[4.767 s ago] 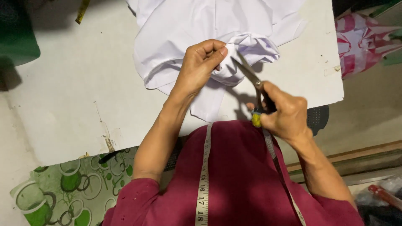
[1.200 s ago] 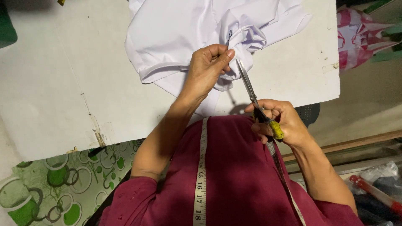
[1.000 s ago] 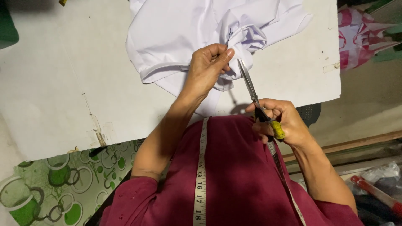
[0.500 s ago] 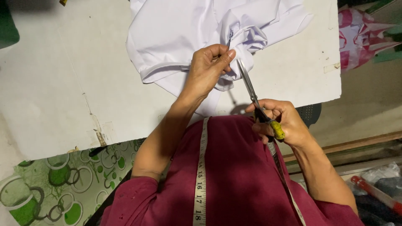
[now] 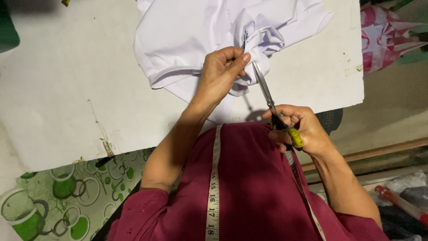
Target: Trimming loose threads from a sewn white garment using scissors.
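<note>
A white garment (image 5: 191, 35) lies crumpled on a white table (image 5: 62, 89). My left hand (image 5: 220, 73) pinches a bunched fold of the garment and lifts it slightly. My right hand (image 5: 301, 129) grips scissors (image 5: 269, 100) with yellow-wrapped handles. Their blades point up to the pinched fold, right beside my left fingertips. A small dark mark shows on the cloth just above my left hand. A measuring tape (image 5: 214, 187) hangs round my neck over my maroon top.
A green cloth with ring patterns (image 5: 67, 196) hangs below the table's near edge. A pink and white bag (image 5: 388, 35) lies on the floor at the right. Red-handled items and plastic bags (image 5: 401, 196) sit at the lower right.
Over the last seconds the scissors moved up to the pinched fold and the blades worked slightly. My left hand keeps its grip on the cloth; little else moved.
</note>
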